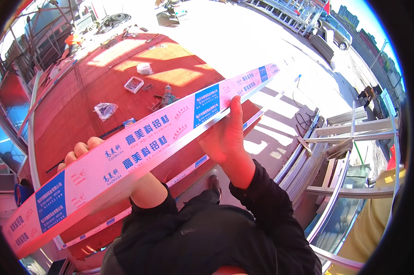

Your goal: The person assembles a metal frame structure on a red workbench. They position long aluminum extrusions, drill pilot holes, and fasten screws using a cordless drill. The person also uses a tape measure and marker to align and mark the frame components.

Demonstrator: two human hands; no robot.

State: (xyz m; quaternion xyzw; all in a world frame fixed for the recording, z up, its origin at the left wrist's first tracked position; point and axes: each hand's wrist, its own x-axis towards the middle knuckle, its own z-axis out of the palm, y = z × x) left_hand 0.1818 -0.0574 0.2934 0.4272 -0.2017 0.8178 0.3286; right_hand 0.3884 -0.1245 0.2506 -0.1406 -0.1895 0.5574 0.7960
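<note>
A long aluminium profile in pink and blue printed film slants across my front, from the lower left up to the right. My left hand has its fingers curled over the far edge; the profile hides its palm. Farther along, my right hand grips the profile from below, thumb up against its side. Beneath lies a red-covered worktable. On it, just beyond the profile, rests a power drill. A small white box of little parts and a clear plastic bag lie farther left.
Another film-wrapped profile lies along the table's near edge. Stacked metal bars and a frame rail stand to my right. Yellow-tan material fills the lower right. A parked vehicle is far off at the upper right.
</note>
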